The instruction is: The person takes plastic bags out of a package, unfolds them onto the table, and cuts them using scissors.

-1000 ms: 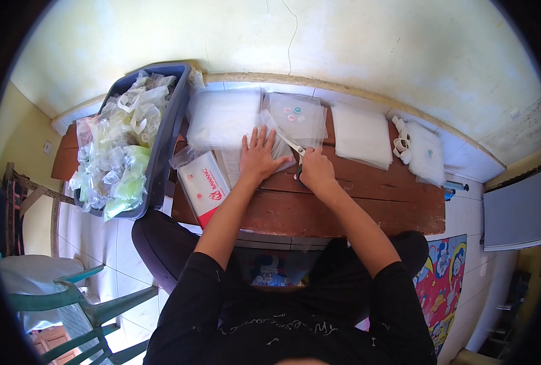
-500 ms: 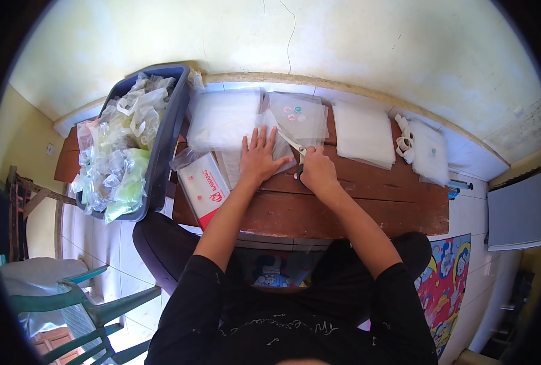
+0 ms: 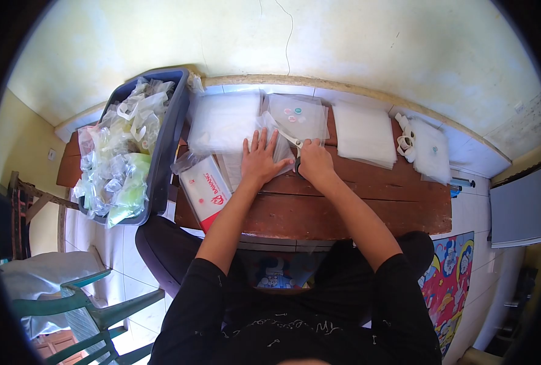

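My left hand (image 3: 260, 162) lies flat with its fingers spread, pressing on a clear plastic bag (image 3: 281, 149) on the wooden table. In my right hand (image 3: 317, 164) is a pair of scissors (image 3: 293, 140), its metal blades pointing up and left across the plastic near my left fingertips. How far the blades are apart is hard to make out. Beyond my left hand lies a stack of clear plastic bags (image 3: 225, 118). Another bag stack (image 3: 298, 115) with small coloured prints sits just past the scissors. Left of my left wrist is a red-and-white printed packet (image 3: 200, 187).
A dark blue basket (image 3: 172, 121) heaped with filled plastic bags stands at left. Towards the right of the wooden table (image 3: 356, 210) are a whitish plastic stack (image 3: 363, 131), a white strip bundle (image 3: 405, 145) and more clear bags (image 3: 430, 146). A green chair (image 3: 100, 313) stands lower left.
The scissors and my right hand have shifted very slightly up and left relative to the table. My left hand stays pressed on the plastic. The whole view has tilted a little.
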Demonstrator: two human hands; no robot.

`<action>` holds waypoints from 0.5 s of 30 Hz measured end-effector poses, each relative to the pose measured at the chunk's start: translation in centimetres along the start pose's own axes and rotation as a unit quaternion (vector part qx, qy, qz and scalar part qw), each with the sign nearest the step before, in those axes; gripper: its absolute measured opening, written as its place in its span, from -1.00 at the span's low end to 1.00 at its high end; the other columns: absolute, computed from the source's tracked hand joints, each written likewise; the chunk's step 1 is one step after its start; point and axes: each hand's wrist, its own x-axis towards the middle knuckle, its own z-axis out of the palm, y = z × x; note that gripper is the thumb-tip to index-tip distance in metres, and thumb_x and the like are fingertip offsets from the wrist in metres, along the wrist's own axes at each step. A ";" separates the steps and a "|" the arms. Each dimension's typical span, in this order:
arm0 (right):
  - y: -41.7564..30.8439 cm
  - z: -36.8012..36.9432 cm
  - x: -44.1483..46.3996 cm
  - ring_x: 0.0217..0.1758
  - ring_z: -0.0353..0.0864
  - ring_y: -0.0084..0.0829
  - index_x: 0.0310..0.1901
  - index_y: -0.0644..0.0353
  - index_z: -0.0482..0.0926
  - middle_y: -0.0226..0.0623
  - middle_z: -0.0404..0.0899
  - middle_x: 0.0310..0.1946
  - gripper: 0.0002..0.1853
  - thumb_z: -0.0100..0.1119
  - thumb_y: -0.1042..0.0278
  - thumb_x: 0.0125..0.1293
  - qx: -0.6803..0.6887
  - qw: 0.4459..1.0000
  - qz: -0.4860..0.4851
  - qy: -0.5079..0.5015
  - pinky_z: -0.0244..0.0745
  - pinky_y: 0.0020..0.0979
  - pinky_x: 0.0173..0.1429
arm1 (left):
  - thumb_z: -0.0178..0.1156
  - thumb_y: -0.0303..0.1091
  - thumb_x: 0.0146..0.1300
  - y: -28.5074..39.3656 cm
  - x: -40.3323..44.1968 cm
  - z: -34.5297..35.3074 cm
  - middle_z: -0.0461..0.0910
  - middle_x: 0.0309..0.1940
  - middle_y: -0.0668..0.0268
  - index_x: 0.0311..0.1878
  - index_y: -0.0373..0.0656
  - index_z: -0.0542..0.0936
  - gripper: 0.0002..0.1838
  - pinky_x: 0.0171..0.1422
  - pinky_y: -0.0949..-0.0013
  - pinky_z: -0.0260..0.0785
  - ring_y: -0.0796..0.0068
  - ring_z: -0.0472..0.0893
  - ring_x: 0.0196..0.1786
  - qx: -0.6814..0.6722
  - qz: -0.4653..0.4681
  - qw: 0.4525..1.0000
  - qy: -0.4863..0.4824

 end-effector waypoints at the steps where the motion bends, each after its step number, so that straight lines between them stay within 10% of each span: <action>1: 0.0 -0.1 0.2 -0.13 0.70 0.02 -0.05 0.46 0.42 0.14 0.48 -0.06 -0.52 0.36 0.27 0.15 -0.004 1.000 -0.004 -0.002 0.66 -0.18 -0.10 | -0.10 0.61 0.09 0.0 0.0 0.0 -0.10 0.59 0.20 0.58 0.18 -0.05 0.09 0.62 -0.03 -0.42 0.17 -0.16 0.62 0.001 0.000 1.000 0.000; 15: -0.4 -1.0 1.9 -0.13 0.70 -0.01 -0.06 0.46 0.45 0.14 0.49 -0.07 -0.45 0.45 0.23 0.07 -0.025 0.999 -0.021 -0.004 0.67 -0.22 -0.09 | -0.04 0.50 0.15 0.0 0.0 -0.1 -0.11 0.59 0.20 0.59 0.19 -0.11 0.04 0.61 -0.08 -0.36 0.12 -0.13 0.61 0.007 0.006 1.000 0.002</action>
